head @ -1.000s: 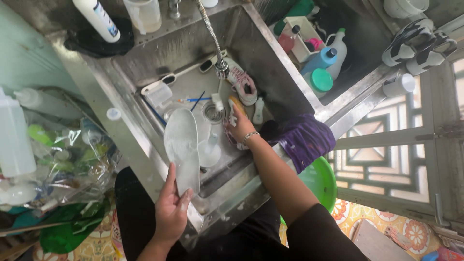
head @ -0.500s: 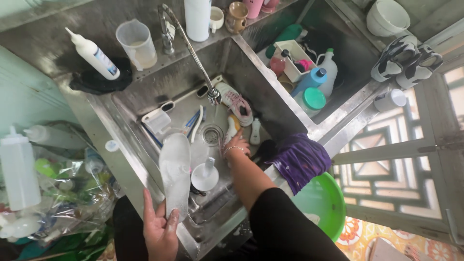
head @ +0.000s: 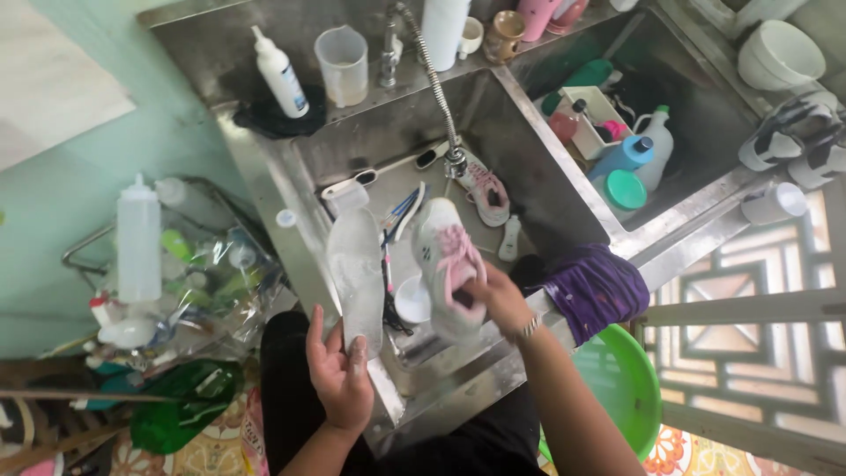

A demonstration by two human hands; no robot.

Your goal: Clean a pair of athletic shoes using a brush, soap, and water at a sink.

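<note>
sink floor [head: 538, 189]: crowded | blockers: faucet hose [head: 438, 84], brushes [head: 401, 211], second shoe [head: 485, 189]

Bare forearms — a beaded bracelet [head: 527, 329] on one wrist — dark trousers [head: 291, 388].

Right hand [head: 498, 295] — up from the drain, now around the sneaker [head: 445, 260].

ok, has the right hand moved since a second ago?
Yes. The right hand left the spot beside the sink drain and came back toward the sink's front rim, now lifting a grey sneaker with pink laces.
</note>
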